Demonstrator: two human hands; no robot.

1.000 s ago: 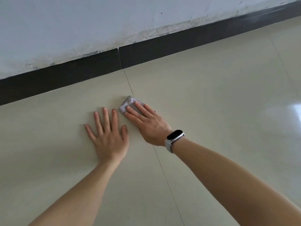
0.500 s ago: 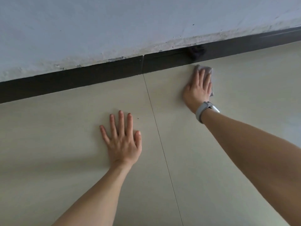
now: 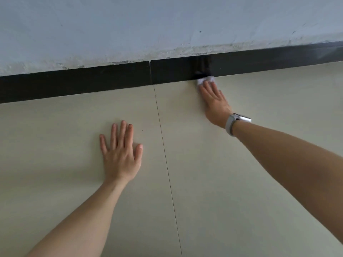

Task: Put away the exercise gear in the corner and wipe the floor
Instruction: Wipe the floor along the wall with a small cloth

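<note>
The right hand lies flat with fingers stretched out, pressing a small pale cloth onto the floor. The cloth sits at the floor's far edge, touching the black skirting, and only its front part shows past the fingertips. The left hand rests open and empty, palm down, fingers spread, on the tile left of the grout line, propping the body.

To wipe this strip well, I'd keep the palm's weight over the cloth and run it along the skirting, so the seam where floor meets wall gets cleaned and not just the open tile. The cloth looks small and bunched; spreading it under the whole hand would cover more per pass. A tiny dark speck lies just beside the left hand's fingers and seems to want a pass too.

No exercise gear shows here, so I can't tell whether it's put away. No container of any kind is in sight, no bucket, no bin.
</note>
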